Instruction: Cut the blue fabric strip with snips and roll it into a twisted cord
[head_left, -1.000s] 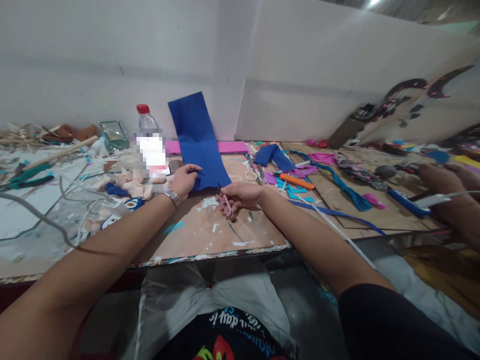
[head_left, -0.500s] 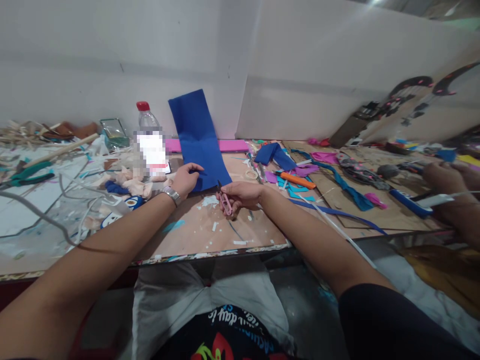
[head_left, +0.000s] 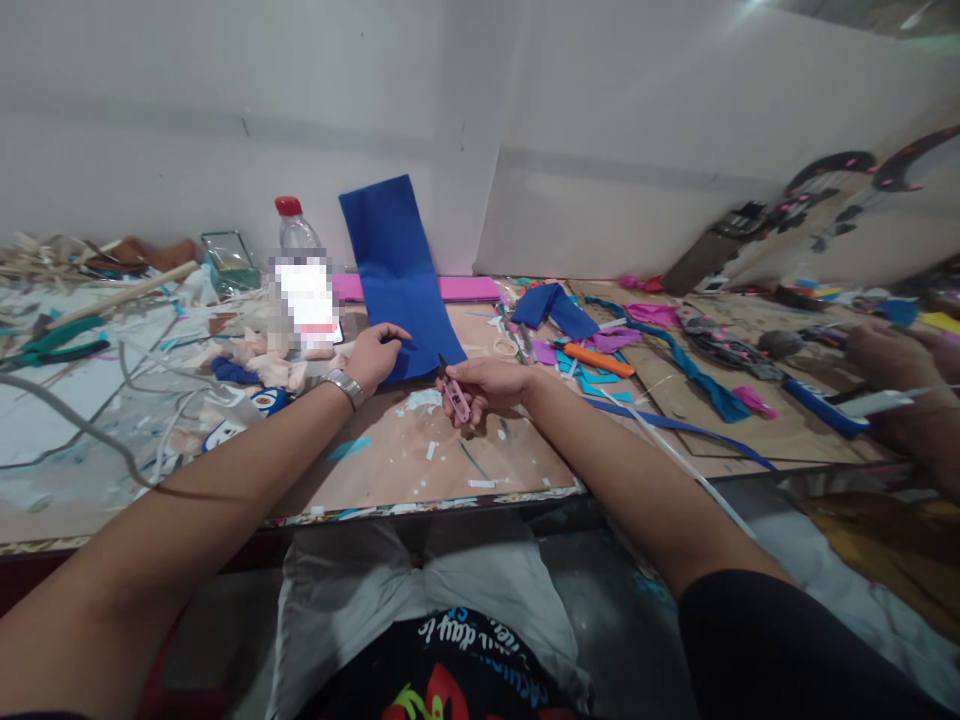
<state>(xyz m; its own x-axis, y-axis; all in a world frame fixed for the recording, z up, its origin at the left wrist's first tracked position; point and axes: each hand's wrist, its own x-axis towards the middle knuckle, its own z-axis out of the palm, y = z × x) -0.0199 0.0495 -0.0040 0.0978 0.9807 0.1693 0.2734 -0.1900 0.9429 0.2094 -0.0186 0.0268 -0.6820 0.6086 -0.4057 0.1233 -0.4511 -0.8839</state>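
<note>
A wide blue fabric strip (head_left: 405,270) leans upright against the wall, its lower end on the table. At that end's left edge, my left hand (head_left: 375,358), wearing a metal watch, grips the fabric with bent fingers; the fingertips underneath are hidden. My right hand (head_left: 495,382) is closed around small pink thread snips (head_left: 457,398). Their dark blades point up and touch or overlap the lower right corner of the blue fabric; I cannot tell whether they are cutting into it.
Behind the fabric lies a pink strip (head_left: 469,289). A red-capped bottle (head_left: 298,225) and a lit phone (head_left: 309,300) stand to the left, near green-handled pliers (head_left: 64,340). On the right are an orange cutter (head_left: 598,359), fabric scraps and another person's hands (head_left: 885,355).
The snips have tilted slightly in my right hand, and their blades sit a little higher against the fabric's lower edge. My left hand keeps its place on the fabric.
</note>
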